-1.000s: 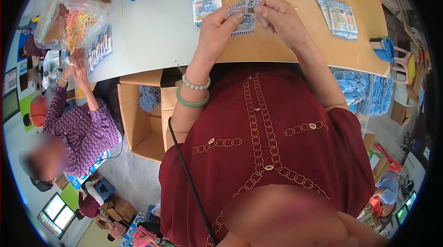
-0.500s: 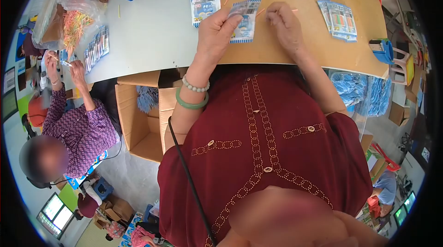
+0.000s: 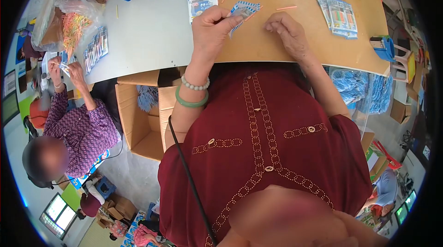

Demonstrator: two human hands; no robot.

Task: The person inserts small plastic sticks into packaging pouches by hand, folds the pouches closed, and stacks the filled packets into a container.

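My left hand (image 3: 214, 32), with a beaded bracelet and a green bangle at the wrist, pinches a small blue-and-white printed plastic packet (image 3: 243, 11). The packet is tilted above the brown part of the table. An orange stick (image 3: 251, 15) shows beside it; whether it touches the packet I cannot tell. My right hand (image 3: 290, 37) is to the right, fingers loosely bent, with nothing visible in them. A pinkish stick (image 3: 286, 8) lies just beyond it. Another packet (image 3: 201, 1) lies flat behind my left hand.
A small pile of packets (image 3: 339, 18) lies on the right near a blue tape dispenser (image 3: 382, 49). At left are a plastic bag of coloured sticks (image 3: 76, 27), a row of packets (image 3: 97, 48) and a co-worker (image 3: 80, 131) handling a packet. An open carton (image 3: 143, 129) stands below the table.
The packet in my left hand has tipped from nearly upright to a slanted, foreshortened view. My right hand has moved slightly down, away from the pinkish stick, and its fingers have loosened.
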